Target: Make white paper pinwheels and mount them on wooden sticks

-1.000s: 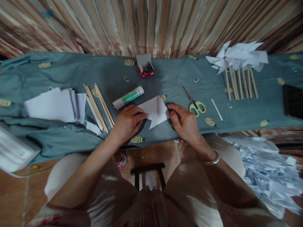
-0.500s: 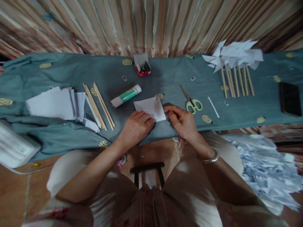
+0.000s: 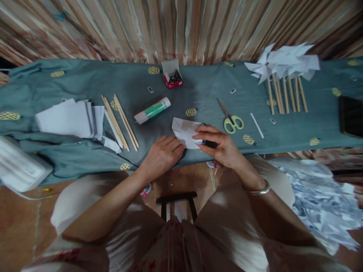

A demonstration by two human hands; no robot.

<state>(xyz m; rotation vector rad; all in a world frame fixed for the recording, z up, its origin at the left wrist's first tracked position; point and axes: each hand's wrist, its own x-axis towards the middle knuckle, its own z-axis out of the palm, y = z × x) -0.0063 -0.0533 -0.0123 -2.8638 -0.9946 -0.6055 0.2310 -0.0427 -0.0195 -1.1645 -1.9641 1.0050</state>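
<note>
A folded white paper square (image 3: 185, 132) lies on the cloth-covered table in front of me, with crease lines showing. My left hand (image 3: 164, 154) rests at its lower left edge, fingers curled together and pressing the paper down. At the opposite side, my right hand (image 3: 219, 145) touches the paper's right part with its fingertips, thumb and fingers apart; a dark gap shows between them. Just beyond the paper lies a green and white glue stick (image 3: 153, 110). Scissors with light green handles (image 3: 233, 124) lie to the right of it.
A red and white box (image 3: 172, 80) of small metal pieces stands open at the back. Wooden sticks (image 3: 126, 122) and paper sheets (image 3: 66, 119) lie left. Several paper pinwheels (image 3: 292, 62), a paper strip (image 3: 256, 125) and a phone (image 3: 351, 117) are right. Paper scraps (image 3: 320, 204) fill the lower right.
The folded paper has turned and shifted slightly right. My right hand has opened wider and moved over its right edge. My left hand stays at the lower left edge.
</note>
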